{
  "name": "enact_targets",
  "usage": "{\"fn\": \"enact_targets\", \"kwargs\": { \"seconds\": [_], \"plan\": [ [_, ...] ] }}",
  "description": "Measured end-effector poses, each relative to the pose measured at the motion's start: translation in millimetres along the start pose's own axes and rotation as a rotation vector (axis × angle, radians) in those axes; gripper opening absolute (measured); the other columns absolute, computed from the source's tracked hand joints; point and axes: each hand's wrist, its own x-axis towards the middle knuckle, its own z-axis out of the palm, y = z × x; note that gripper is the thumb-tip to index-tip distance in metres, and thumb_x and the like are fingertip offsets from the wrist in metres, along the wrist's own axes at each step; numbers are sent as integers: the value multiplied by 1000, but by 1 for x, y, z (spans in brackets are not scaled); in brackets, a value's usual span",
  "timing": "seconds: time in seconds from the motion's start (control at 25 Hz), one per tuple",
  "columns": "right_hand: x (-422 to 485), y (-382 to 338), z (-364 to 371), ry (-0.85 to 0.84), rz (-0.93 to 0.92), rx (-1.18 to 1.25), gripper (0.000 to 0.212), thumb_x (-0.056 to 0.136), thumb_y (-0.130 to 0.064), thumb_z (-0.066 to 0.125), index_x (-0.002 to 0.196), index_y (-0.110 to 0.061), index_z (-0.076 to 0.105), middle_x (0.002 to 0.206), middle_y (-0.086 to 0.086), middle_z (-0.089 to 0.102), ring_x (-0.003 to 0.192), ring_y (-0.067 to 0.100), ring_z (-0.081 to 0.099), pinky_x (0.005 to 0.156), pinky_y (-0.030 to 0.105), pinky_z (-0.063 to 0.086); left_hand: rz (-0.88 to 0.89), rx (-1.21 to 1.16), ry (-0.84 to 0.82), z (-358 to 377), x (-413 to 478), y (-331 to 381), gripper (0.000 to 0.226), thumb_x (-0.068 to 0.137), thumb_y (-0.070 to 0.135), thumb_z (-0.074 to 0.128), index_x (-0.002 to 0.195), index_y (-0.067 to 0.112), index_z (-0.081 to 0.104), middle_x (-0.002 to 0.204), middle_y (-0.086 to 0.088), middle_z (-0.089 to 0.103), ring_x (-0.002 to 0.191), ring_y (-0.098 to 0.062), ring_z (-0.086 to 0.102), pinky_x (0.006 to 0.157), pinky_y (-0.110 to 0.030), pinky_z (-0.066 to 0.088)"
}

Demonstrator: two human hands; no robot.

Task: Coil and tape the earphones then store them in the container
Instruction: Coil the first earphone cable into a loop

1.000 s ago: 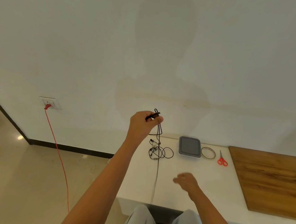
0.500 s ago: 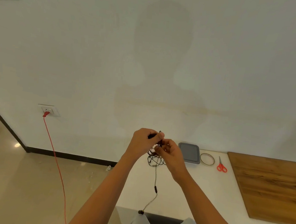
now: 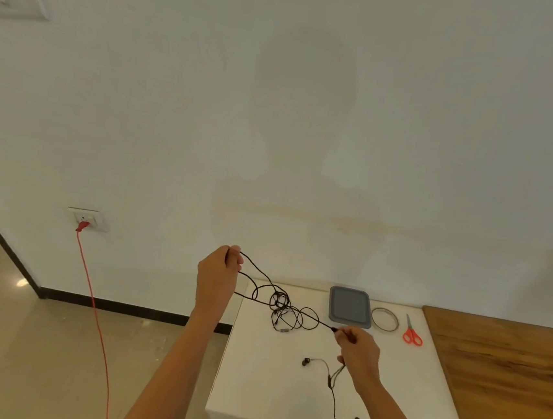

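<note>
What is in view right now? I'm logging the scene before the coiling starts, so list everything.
earphones: one or more, black, tangled on the white table, a strand stretched between both hands
container: 1, grey, lid on, at the table's back edge
tape roll: 1, clear, right of the container
scissors: 1, red handles, right of the tape roll
wooden board: 1, brown, right side of the table
table: 1, white
red cable: 1, plugged into the wall socket
left hand: raised, pinching the cord
right hand: gripping the cord

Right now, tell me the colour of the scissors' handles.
Red-orange; the scissors lie on the white table, clearest in the head view.
</note>
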Motion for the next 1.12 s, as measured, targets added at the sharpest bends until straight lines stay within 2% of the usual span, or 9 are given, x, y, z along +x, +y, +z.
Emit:
{"fn": "enact_targets", "kwargs": {
  "seconds": [0.28, 0.4, 0.52, 0.6, 0.72, 0.84, 0.92, 1.0, 1.12],
  "plan": [
    [19, 53, -25, 235, 412, -126, 17, 85, 3, 52, 70, 5, 59, 63, 19, 65, 56, 31, 66, 67, 47, 60, -35, -206, 278, -19, 7, 1, 28, 101, 13, 40, 85, 4, 61, 75, 0, 61, 67, -5, 57, 64, -13, 43],
    [15, 60, -24, 139, 451, -355, 21, 85, -5, 57, 99, 10, 62, 87, 21, 66, 87, 37, 64, 73, 38, 54, -56, -274, 150, -25, 9, 4, 30, 101, 17, 41, 83, 6, 62, 77, -4, 66, 68, -9, 61, 66, -20, 49],
    [2, 25, 3, -73, 149, -292, 56, 86, -11, 63, 137, -2, 42, 138, 14, 49, 127, 31, 46, 99, 38, 42, -68, -300, -88, -14, 1, 20, 30, 101, 16, 41, 80, 10, 62, 76, -6, 68, 64, -6, 61, 65, -19, 51],
    [-17, -23, 27, -281, -168, -74, 70, 85, -27, 68, 145, -21, 32, 149, -6, 36, 137, 17, 35, 111, 34, 32, -79, -298, -237, -2, -7, 35, 31, 101, 17, 42, 78, 11, 62, 71, -1, 65, 58, -4, 55, 63, -19, 47],
    [-45, -90, 48, -487, -491, 95, 75, 84, -50, 64, 146, -29, 27, 148, -18, 35, 136, 0, 34, 110, 25, 32, -180, -366, -472, 8, -18, 54, 36, 102, 26, 39, 77, 13, 61, 65, 5, 57, 55, -9, 41, 59, -24, 40],
    [-50, -122, 41, -492, -584, 244, 39, 94, -25, 56, 132, -20, 45, 120, -5, 62, 114, 10, 59, 99, 37, 49, -365, -553, -623, 1, -22, 65, 34, 101, 22, 37, 79, 11, 60, 65, 1, 53, 52, -8, 41, 54, -21, 38],
    [-47, -127, 33, -422, -597, 233, 27, 95, -20, 55, 122, -21, 52, 106, -4, 64, 101, 11, 61, 93, 46, 51, -425, -651, -640, -6, -23, 68, 31, 99, 17, 39, 81, 9, 63, 68, -3, 58, 55, -10, 49, 53, -21, 43],
    [-42, -128, 28, -380, -637, 181, 31, 94, -17, 56, 124, -23, 51, 110, -5, 60, 105, 7, 57, 97, 43, 49, -462, -725, -659, -11, -24, 70, 31, 99, 14, 40, 84, 6, 66, 71, -7, 67, 57, -11, 61, 55, -21, 52],
    [-41, -134, 26, -536, -633, 245, 27, 97, -9, 50, 122, -15, 55, 113, -1, 63, 108, 15, 60, 98, 34, 48, -491, -796, -727, -13, -27, 72, 32, 101, 13, 40, 87, 2, 66, 71, -10, 70, 58, -12, 66, 55, -21, 56]
  ]
}}
